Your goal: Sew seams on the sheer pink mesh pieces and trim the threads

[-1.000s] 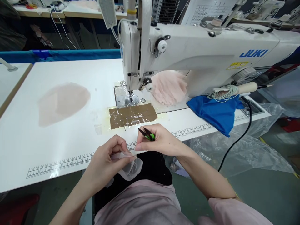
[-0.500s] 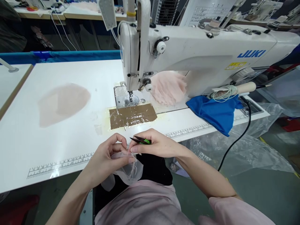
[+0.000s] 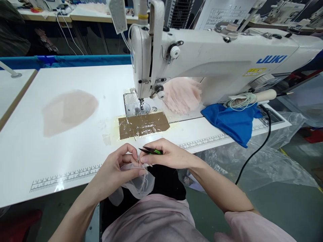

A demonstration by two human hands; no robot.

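Observation:
Over my lap, just off the table's front edge, my left hand (image 3: 121, 168) pinches a piece of sheer white fabric (image 3: 141, 185). The cloth hangs below my fingers, with loose threads on it. Close beside it, my right hand (image 3: 166, 153) is closed around small thread snips (image 3: 151, 151) with black blades and a bit of green. The blades point left, above the fabric. Its thumb and fingertip also pinch at the fabric's upper edge; whether a thread is between them is too small to tell.
A white sewing machine (image 3: 214, 53) stands behind my hands, its needle over a metal plate (image 3: 132, 105). Brown tape (image 3: 143, 125) covers the table before it. A sheer pale piece (image 3: 69, 112) lies left, ruffled pink fabric (image 3: 181, 95) under the arm, a blue cloth (image 3: 229, 121) right.
Both hands keep almost the same place and hold. The snips' tips have shifted very slightly left, and the whole view has moved a little.

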